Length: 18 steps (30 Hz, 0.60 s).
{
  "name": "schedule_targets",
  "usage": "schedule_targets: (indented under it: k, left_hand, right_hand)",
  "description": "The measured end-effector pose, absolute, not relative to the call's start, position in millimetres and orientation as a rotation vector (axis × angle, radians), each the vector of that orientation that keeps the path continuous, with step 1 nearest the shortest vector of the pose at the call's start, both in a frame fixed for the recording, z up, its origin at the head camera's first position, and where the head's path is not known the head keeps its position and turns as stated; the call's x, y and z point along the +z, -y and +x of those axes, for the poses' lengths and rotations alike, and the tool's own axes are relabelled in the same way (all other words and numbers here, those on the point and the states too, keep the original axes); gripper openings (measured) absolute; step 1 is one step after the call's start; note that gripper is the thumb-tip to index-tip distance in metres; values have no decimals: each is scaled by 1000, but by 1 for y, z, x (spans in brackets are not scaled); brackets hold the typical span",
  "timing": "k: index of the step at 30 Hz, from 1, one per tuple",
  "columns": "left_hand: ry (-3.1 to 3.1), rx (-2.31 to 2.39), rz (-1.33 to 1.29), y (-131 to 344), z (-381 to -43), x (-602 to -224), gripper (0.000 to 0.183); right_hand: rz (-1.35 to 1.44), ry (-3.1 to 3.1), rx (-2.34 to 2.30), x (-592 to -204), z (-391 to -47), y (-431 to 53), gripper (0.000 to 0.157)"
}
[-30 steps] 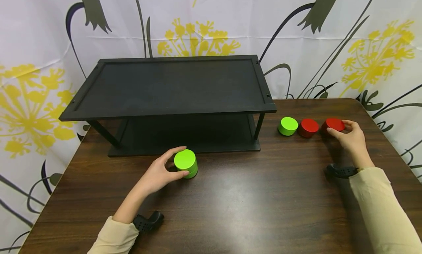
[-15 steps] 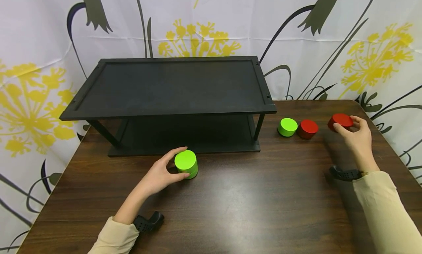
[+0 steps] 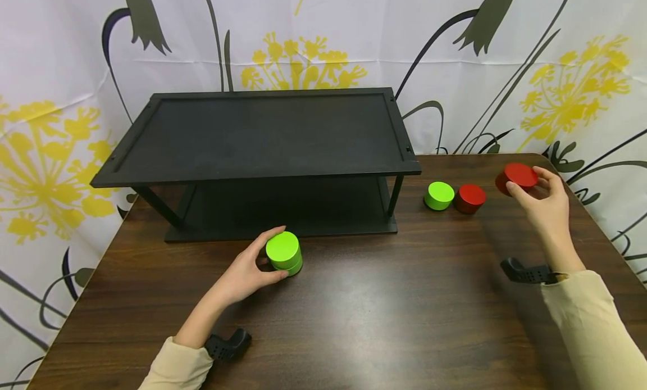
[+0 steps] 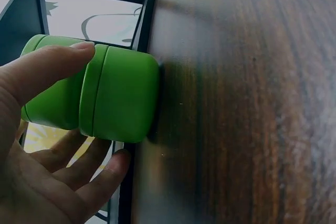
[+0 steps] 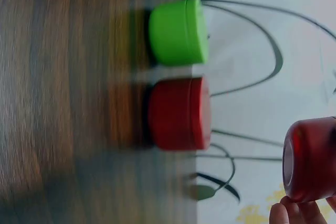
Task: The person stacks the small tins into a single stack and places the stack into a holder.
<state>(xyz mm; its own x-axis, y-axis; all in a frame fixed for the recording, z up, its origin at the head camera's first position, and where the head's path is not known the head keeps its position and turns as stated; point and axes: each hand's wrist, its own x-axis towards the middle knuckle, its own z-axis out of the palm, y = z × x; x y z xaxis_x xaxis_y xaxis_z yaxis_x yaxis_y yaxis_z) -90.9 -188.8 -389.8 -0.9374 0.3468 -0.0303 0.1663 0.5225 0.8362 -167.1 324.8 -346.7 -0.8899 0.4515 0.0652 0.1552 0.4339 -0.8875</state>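
In front of the shelf, two small round green tins stand stacked, an upper green tin (image 3: 282, 248) on a lower green tin (image 4: 126, 95). My left hand (image 3: 246, 275) holds this stack, its thumb on the near side and its fingers round the far side. At the far right, my right hand (image 3: 548, 207) grips a red tin (image 3: 516, 177) between thumb and fingers, lifted clear of the tabletop. The right wrist view shows the underside of that lifted red tin (image 5: 312, 158). Left of it stand another red tin (image 3: 470, 198) and a green tin (image 3: 439, 195), side by side.
A black two-level shelf (image 3: 258, 132) stands at the back of the brown wooden table (image 3: 384, 317), its lower board close behind the green stack. A white curtain (image 3: 364, 19) with yellow flowers hangs behind. Both wrists carry black cameras.
My right hand has lifted the red tin off the table, first rightward, then up and slightly back left. My left hand has stayed at the green stack.
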Motion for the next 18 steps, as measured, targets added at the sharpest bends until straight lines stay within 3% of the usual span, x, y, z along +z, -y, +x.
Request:
schedule_targets:
  k: [8, 18]
  left_hand:
    - [-2570, 1396, 426, 187, -92, -391, 80]
    - [-2586, 1371, 427, 187, -92, -390, 82]
  right_hand:
    - [-393, 2433, 1425, -340, -158, -307, 65]
    - [-207, 2453, 1476, -337, -147, -282, 54]
